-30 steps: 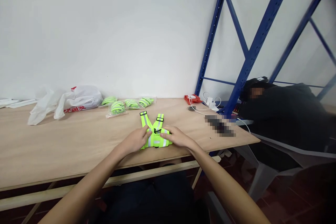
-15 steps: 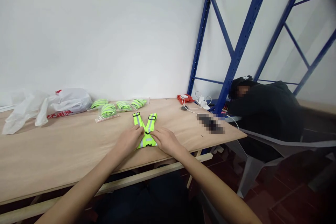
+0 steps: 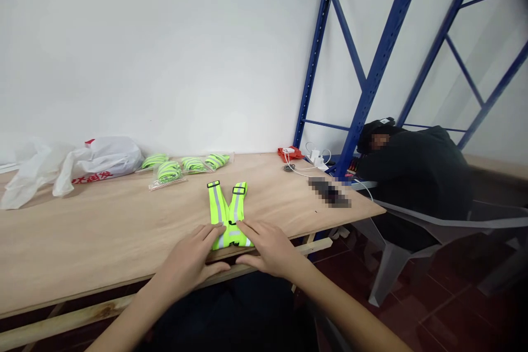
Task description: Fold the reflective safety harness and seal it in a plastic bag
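Two hands, left hand [image 3: 190, 256] and right hand [image 3: 266, 245], flat and released, fingertips touching folded reflective vest [image 3: 228, 214], plywood table [image 3: 103, 231].

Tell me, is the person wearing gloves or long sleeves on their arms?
No. The left hand and right hand are bare, with no gloves, rings or watch showing. Both forearms are uncovered too; no sleeve reaches into view.
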Demonstrator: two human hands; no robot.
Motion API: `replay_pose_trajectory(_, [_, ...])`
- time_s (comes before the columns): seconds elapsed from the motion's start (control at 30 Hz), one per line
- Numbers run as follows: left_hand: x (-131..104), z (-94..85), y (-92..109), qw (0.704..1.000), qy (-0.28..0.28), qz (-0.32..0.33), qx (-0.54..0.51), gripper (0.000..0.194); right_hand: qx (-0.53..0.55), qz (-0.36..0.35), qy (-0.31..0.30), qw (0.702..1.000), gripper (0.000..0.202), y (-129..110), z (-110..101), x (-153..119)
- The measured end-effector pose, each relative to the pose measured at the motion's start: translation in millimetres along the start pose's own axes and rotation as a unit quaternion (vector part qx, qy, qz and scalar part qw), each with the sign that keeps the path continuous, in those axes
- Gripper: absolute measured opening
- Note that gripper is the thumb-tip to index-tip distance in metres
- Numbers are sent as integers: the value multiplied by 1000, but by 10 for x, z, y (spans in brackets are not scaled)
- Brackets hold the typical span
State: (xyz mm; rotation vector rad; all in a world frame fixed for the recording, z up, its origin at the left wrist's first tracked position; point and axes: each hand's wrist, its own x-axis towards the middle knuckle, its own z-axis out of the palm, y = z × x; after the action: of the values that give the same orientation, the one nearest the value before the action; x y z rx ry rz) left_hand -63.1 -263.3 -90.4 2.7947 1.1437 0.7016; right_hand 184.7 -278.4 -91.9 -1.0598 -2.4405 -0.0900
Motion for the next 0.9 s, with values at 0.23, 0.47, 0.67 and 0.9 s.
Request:
replay_pose_trajectory(0.23, [-116,22,13,1000,10,23,-1,32,-53,-16,9,998,56,-80,59,-140])
replay_pose_trajectory(0.47, [-53,-60,14,999,8,-17,-43,29,4,-10,39,999,43,-13,12,-95])
replay_pose_trajectory(0.67, [138,-186,-28,994,10,-57,-90,30,65,48,15,997,33,70,-131,74])
replay_pose_trajectory(0.9, [577,-221,-244,973,-11,-96,-209,41,229,101,-41,967,36,535,-180,547])
